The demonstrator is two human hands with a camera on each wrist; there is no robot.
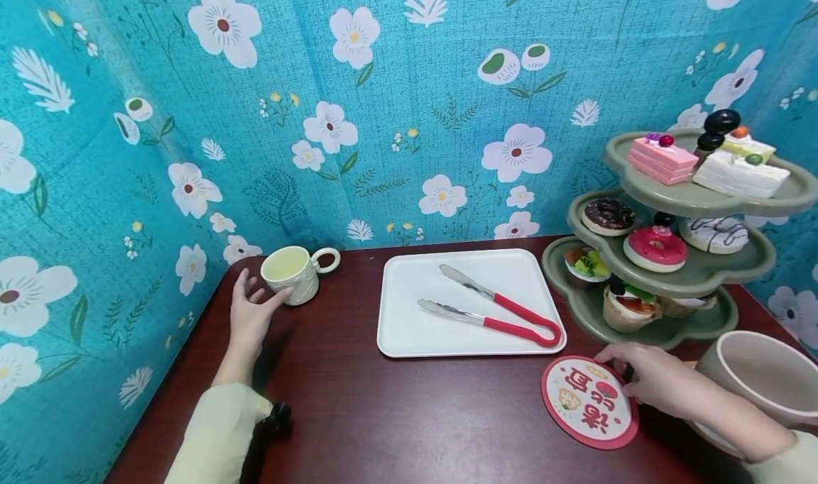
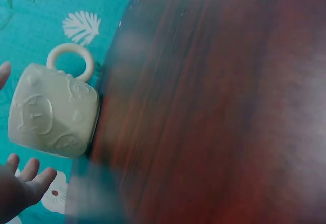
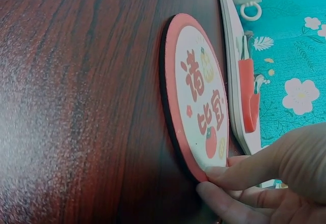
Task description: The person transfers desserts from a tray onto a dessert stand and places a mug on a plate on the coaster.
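Note:
At the table's far left corner stands a cream mug (image 1: 295, 279) with a ring handle and raised relief. My left hand (image 1: 251, 312) is beside it, thumb and fingers spread around its near left side. In the left wrist view a gap shows between the fingers (image 2: 31, 175) and the mug (image 2: 53, 112). On the right, my right hand (image 1: 655, 377) pinches the edge of a round coaster (image 1: 584, 406) with a red rim and red lettering. The thumb lies on top of the coaster (image 3: 204, 102), a finger at its edge. Whether it is lifted, I cannot tell.
A white tray (image 1: 409, 335) with red-handled tongs (image 1: 517, 319) lies mid-table. At the right stands a green three-tier stand (image 1: 703, 204) of cakes, doughnuts and tarts. A large beige cup (image 1: 760, 374) sits near my right forearm. Flowered blue cloth (image 1: 396, 115) hangs behind.

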